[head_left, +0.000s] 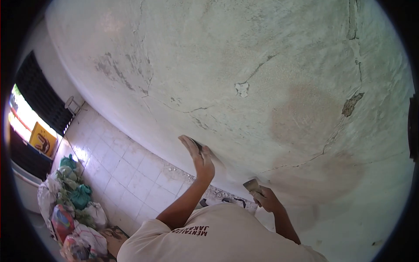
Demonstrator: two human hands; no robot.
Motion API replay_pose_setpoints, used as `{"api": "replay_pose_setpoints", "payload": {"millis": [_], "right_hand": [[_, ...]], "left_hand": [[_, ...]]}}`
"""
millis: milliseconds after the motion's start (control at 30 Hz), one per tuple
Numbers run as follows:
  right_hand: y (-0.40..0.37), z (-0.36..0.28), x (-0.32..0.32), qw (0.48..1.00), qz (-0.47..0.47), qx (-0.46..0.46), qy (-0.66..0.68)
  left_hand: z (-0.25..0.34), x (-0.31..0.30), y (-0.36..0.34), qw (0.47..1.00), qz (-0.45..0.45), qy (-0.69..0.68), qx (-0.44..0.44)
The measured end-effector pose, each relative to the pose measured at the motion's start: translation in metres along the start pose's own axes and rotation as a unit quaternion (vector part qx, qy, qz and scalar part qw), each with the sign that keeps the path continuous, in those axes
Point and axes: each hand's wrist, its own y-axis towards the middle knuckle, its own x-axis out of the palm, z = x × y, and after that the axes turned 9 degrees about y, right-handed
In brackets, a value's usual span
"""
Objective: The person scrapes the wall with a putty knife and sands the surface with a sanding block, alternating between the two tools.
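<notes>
A pale plaster wall point(235, 39), cracked and patched, fills most of the head view. My left hand point(204, 165) is raised against its surface, fingers and thumb around a dark, flat piece point(197, 144) held edge-on at the wall. The kind of this piece I cannot tell. Lower down and to the right, my right hand point(269, 200) grips a putty knife point(252, 185) by its handle. Its broad, dusty blade points up and left, close to the wall. A long crack point(301, 165) runs above my right hand.
Plaster crumbs lie along the wall's foot on the white tiled floor point(135, 150). Filled plastic bags point(81, 196) are heaped at the lower left. Beyond them are a yellow sign point(42, 139), a dark folding gate point(43, 94) and a small stool point(72, 105). A broken hole point(351, 105) shows at right.
</notes>
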Motion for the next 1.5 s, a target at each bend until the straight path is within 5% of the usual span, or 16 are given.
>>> {"api": "replay_pose_setpoints", "payload": {"millis": [267, 367, 633, 933, 1200, 1500], "right_hand": [[0.002, 0.009, -0.054, 0.985, -0.136, 0.029, -0.101], [0.006, 0.0, -0.058, 0.977, -0.168, 0.041, -0.127], [0.015, -0.004, -0.059, 0.96, -0.213, 0.083, -0.159], [0.022, -0.007, -0.061, 0.95, -0.256, 0.116, -0.134], [0.026, 0.002, -0.065, 0.949, -0.278, 0.086, -0.121], [0.025, -0.005, -0.063, 0.945, -0.292, 0.087, -0.123]], "left_hand": [[0.037, 0.023, -0.051, 0.997, -0.051, 0.032, 0.047], [0.033, 0.023, -0.036, 1.0, 0.008, -0.011, 0.024], [0.008, -0.005, 0.028, 0.993, 0.119, 0.007, -0.016], [0.03, 0.043, -0.047, 0.997, 0.056, 0.034, 0.04], [-0.016, -0.004, 0.047, 0.987, 0.156, -0.018, -0.039], [-0.012, 0.043, -0.017, 0.993, 0.114, 0.009, -0.018]]}}
